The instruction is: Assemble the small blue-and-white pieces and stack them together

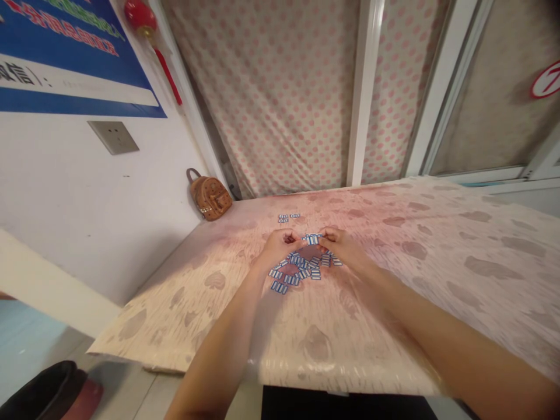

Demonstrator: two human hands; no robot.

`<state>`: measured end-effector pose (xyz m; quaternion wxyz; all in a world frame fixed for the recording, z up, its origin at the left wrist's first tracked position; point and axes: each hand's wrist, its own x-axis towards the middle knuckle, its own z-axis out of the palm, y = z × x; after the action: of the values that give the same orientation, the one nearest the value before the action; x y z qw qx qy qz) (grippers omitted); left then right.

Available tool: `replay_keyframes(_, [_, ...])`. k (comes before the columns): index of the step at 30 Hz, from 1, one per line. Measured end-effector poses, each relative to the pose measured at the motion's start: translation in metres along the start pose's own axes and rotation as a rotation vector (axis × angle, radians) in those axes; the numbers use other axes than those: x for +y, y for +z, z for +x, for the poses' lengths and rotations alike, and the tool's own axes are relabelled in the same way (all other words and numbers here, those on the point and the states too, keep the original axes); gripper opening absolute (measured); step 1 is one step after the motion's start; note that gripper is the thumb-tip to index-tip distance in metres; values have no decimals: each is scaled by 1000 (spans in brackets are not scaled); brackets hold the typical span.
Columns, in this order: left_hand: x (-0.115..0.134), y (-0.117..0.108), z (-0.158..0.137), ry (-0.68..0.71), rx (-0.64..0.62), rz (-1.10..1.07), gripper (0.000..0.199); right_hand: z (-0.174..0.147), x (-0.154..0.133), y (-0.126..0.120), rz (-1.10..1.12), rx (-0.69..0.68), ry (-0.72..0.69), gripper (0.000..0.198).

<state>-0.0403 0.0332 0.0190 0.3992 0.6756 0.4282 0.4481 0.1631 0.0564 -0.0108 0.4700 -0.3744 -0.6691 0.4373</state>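
Above the middle of the table, a small flat blue-and-white striped piece (pixel 312 239) spans the gap between my hands. My left hand (pixel 280 245) pinches its left end between thumb and fingers. At its right end, my right hand (pixel 341 244) is closed on it the same way. Just below lies a loose cluster of similar blue-and-white pieces (pixel 303 268), some overlapping, partly hidden by my hands. Farther back, a few more such pieces (pixel 284 218) lie in short rows. What exactly the pieces are is too small to tell.
A patterned cloth (pixel 376 344) covers the table. At its back left corner, a small brown backpack-shaped bag (pixel 210 197) leans by the wall. A dotted curtain (pixel 280 105) hangs behind the table. A wall socket (pixel 114 137) is at left.
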Motion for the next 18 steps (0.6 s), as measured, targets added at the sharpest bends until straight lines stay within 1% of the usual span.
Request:
replay_keyframes(3, [-5,3,2,1,12,-20,38,-1,-2,0,9,-27,17,17])
replay_keyframes(9, [-8,6,2,-32,29,-79,32,-5,-11,-1,4,-92,40,14])
replay_keyframes(14, [-8,8,2,-55,45,-56,24,-5,-9,3,44,-76,72,13])
replay_keyframes(18, [-5,10,1,-37,59,-38,22,-4,-8,3,75,-93,73,10])
